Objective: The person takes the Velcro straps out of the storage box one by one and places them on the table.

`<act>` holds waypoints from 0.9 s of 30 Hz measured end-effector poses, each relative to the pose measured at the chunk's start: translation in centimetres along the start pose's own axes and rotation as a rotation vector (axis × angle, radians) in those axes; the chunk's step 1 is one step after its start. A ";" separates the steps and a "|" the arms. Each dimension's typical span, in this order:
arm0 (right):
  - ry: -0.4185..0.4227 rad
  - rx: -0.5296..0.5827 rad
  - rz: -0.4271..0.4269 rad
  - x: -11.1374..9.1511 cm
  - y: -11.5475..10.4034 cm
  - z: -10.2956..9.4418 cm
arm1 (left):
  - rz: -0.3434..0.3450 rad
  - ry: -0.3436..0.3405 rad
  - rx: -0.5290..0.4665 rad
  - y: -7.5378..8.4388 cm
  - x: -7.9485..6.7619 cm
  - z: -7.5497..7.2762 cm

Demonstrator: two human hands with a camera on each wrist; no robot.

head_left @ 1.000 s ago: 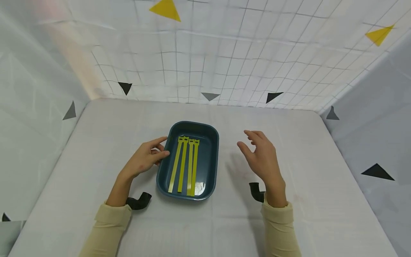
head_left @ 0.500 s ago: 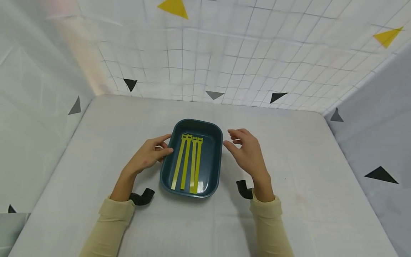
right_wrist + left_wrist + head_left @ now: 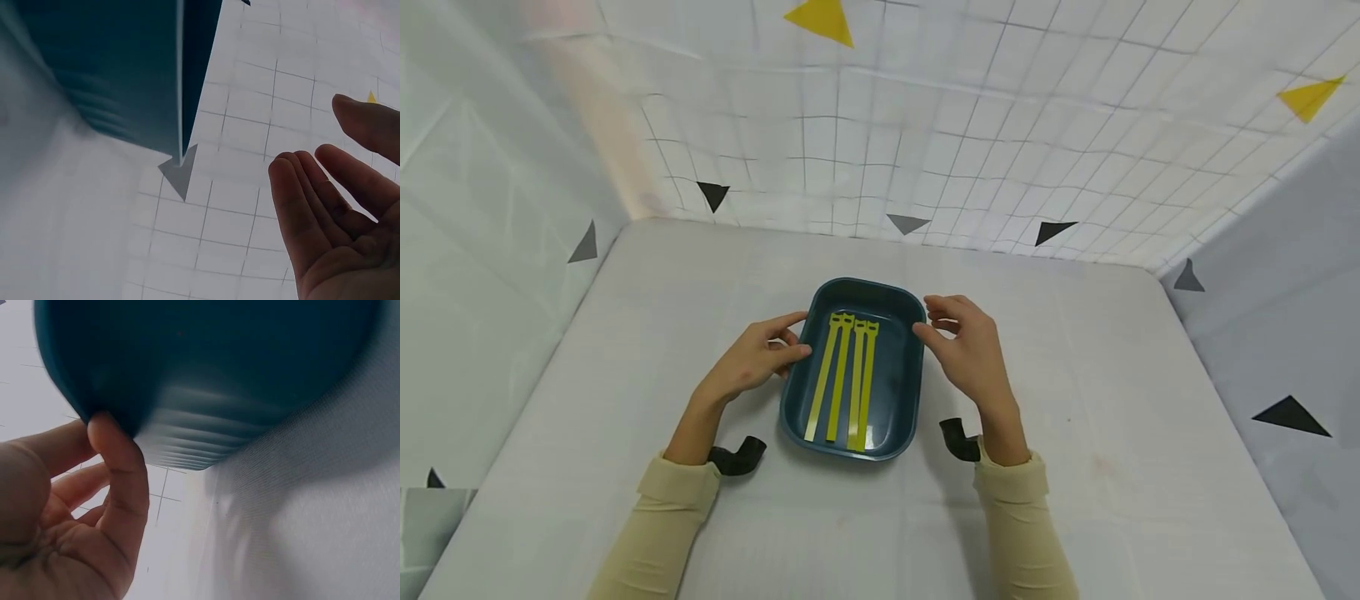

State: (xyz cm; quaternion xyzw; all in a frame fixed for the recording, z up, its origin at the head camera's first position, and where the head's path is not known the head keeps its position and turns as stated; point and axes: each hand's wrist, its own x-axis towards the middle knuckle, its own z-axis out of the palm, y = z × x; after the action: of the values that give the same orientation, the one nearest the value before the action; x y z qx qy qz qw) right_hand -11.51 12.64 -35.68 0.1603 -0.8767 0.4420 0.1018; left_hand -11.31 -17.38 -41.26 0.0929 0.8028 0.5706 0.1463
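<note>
A dark teal rectangular tray [image 3: 897,400] with rounded corners sits in the middle of the table. Several yellow-green hook-and-loop cable ties [image 3: 838,379] lie lengthwise inside it, side by side, their slotted heads toward the far end. My left hand [image 3: 752,362] pinches the tray's left rim between thumb and fingers; the left wrist view shows this grip on the tray wall [image 3: 206,406] from below. At the tray's right rim hovers my right hand [image 3: 966,350], thumb and fingers parted. The right wrist view shows that hand [image 3: 337,219] holding nothing, apart from the tray [image 3: 125,69].
A white cloth covers the table [image 3: 1120,400]. Beyond it stands a white grid-lined backdrop [image 3: 970,117] with coloured triangles, and grey-white sheets hang at both sides. A curved black piece [image 3: 741,457] shows at my left wrist, and a similar black piece [image 3: 958,439] at my right.
My right hand has moved left, from well clear of the tray to close beside its right rim. The left hand keeps its hold on the rim. The head view has shifted slightly.
</note>
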 end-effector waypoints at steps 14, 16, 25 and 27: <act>-0.131 -0.011 0.085 1.5 -2.0 0.1 | 0.000 0.003 -0.032 -0.3 -0.1 -0.1; -0.145 -0.047 0.112 1.8 -2.2 0.3 | -0.003 0.002 -0.034 -0.3 -0.1 -0.1; -0.160 0.168 0.251 4.0 -2.5 1.8 | -0.002 -0.019 -0.024 -0.4 0.1 -0.3; -0.142 0.248 0.281 4.6 -2.4 2.4 | 0.003 -0.018 -0.024 -0.4 0.2 -0.3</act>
State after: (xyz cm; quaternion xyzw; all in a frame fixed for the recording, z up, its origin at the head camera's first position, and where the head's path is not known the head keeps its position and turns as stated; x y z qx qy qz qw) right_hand -14.95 8.51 -33.87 0.0784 -0.8341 0.5442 -0.0436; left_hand -11.59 -17.76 -41.55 0.0974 0.7944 0.5795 0.1539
